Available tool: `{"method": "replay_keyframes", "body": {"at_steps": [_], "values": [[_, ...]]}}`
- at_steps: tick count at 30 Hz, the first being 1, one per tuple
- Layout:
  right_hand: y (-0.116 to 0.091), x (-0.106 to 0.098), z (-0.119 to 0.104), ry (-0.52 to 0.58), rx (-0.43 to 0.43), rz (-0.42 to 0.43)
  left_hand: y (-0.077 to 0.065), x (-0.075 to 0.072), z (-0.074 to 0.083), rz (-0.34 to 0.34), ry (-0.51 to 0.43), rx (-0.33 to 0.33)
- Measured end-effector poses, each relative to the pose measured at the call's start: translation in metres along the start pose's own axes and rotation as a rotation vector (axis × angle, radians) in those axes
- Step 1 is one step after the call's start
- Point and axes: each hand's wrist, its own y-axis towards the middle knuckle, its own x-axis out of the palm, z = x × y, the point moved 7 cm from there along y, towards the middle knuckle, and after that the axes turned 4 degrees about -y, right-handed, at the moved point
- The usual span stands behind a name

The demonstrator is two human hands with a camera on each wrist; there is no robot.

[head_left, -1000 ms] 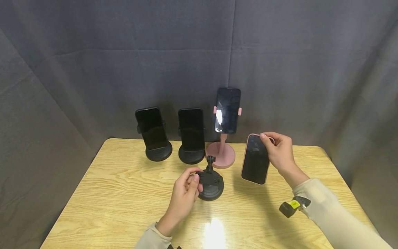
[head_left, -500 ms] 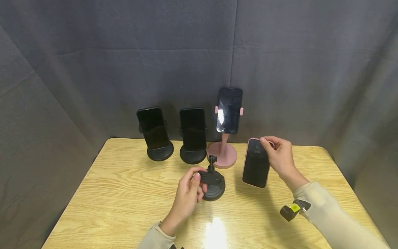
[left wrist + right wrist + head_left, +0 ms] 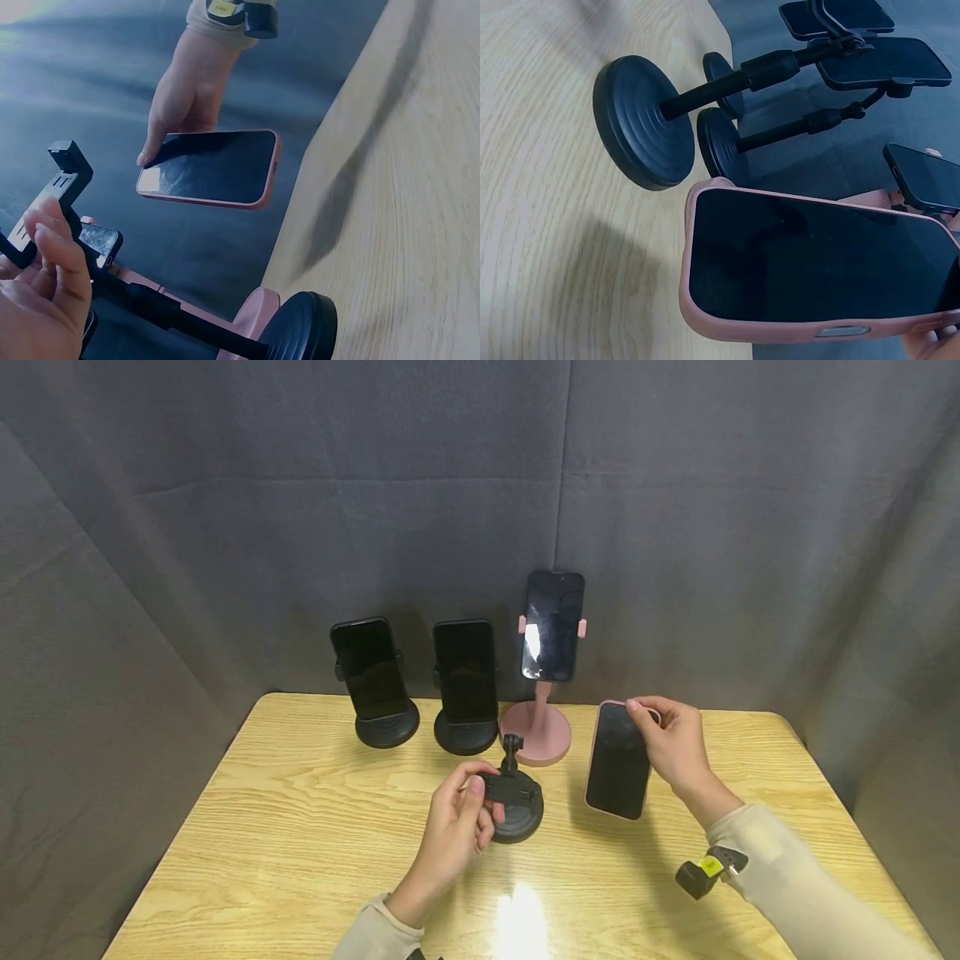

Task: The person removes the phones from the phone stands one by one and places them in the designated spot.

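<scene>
With thumb and fingers, my left hand (image 3: 450, 831) pinches one end of the flat black clamp (image 3: 512, 789) on a phone stand. The stand's round base (image 3: 517, 822) sits on the table beneath; its pole shows in the left wrist view, partly behind the fingers. To the right, my right hand (image 3: 672, 745) grips a pink-cased phone (image 3: 618, 760) by its upper corner, screen toward me. This phone (image 3: 217, 166) hangs above the wooden surface, apart from the stand. In the right wrist view the phone (image 3: 810, 255) fills the foreground, most of the holding hand out of frame.
Behind stand two black phone holders, each carrying a dark phone (image 3: 367, 668), (image 3: 465, 668). A taller pink stand (image 3: 536, 735) holds another phone (image 3: 553, 627). A grey curtain (image 3: 450, 485) hangs beyond the table's (image 3: 285, 827) back edge.
My right hand has lowered the pink-cased phone a little toward me. My left hand keeps its hold on the clamp, its fingers shifted slightly right.
</scene>
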Motion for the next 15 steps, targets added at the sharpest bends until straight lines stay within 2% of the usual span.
{"method": "replay_keyframes", "body": {"at_steps": [7, 15], "values": [[-0.001, -0.001, 0.005, -0.009, 0.000, 0.008, 0.001, -0.002, -0.001, 0.016, -0.075, 0.006], [-0.005, -0.003, 0.008, -0.001, 0.003, 0.018, 0.003, -0.011, 0.002, -0.034, -0.035, 0.023]]}}
